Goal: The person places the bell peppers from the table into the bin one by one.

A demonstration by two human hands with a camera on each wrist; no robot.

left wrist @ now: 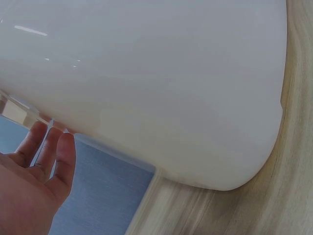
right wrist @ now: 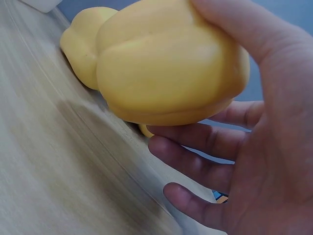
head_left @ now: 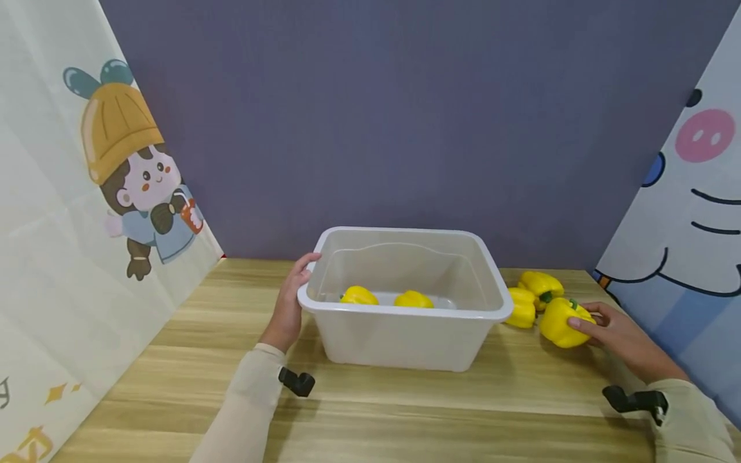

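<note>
My right hand [head_left: 622, 334] holds a yellow bell pepper [head_left: 563, 325], thumb on one side and fingers on the other. In the right wrist view this pepper [right wrist: 171, 63] is close over the wooden table, with its shadow below. Just beyond it lie two more yellow bell peppers, one at the back [head_left: 543, 283] and one by the tub [head_left: 522, 310]. A light grey plastic tub [head_left: 399, 337] stands in the middle, with two yellow peppers [head_left: 359, 296] showing inside. At its left rim, my left hand [head_left: 286, 308] grips the edge; bent fingers [left wrist: 63, 159] meet it from outside.
A dark blue-grey panel [head_left: 393, 116] rises behind the wooden table [head_left: 191, 373]. White printed sheets with cartoon figures flank it, left [head_left: 46, 193] and right [head_left: 671, 231]. A black camera mount sits on each wrist.
</note>
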